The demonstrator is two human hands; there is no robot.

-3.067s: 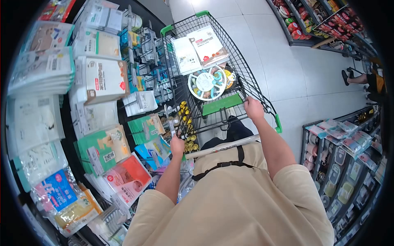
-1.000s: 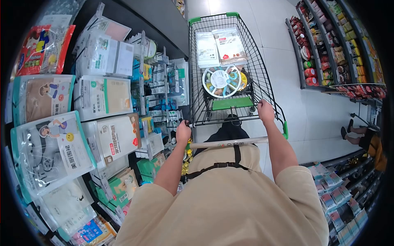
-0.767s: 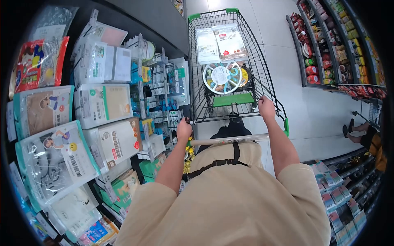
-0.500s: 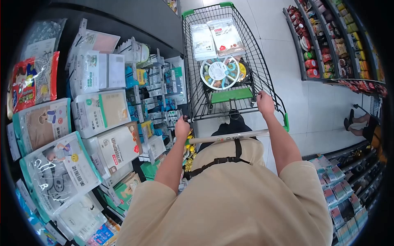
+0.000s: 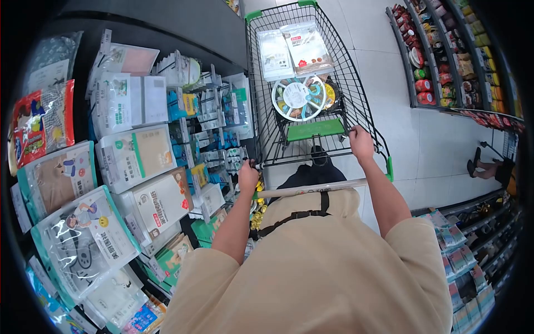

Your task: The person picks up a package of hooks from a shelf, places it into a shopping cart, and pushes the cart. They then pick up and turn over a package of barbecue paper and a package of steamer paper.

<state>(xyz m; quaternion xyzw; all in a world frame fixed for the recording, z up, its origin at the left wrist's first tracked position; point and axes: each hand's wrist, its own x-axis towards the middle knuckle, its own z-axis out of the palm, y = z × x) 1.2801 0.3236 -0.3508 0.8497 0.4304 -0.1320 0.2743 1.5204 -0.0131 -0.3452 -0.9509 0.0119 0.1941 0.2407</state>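
Note:
A black wire shopping cart (image 5: 356, 83) with green corner pieces stands before me, its handle bar (image 5: 311, 188) crossing close to my waist. My left hand (image 5: 248, 177) is closed on the cart's frame at the near left corner. Further forward on the other side, my right hand (image 5: 361, 143) grips the near right part of the frame. Inside the cart lie two flat clear-wrapped packs, a white one (image 5: 275, 58) and a brown-and-white one (image 5: 307, 51). Nearer me is a round white divided package (image 5: 299, 98), with a dark round item (image 5: 332, 96) partly hidden under it.
Hanging packaged goods (image 5: 86, 245) fill the rack close on my left, beside my left arm. Food shelves (image 5: 445, 61) stand at the upper right, across the tiled floor (image 5: 384, 78). Another person's legs (image 5: 485, 165) show at the far right, near a second rack (image 5: 461, 256).
The goods on the left rack sit slightly lower in view, and the right shelves have shifted slightly right. Both hands keep their hold on the cart; its contents lie as before.

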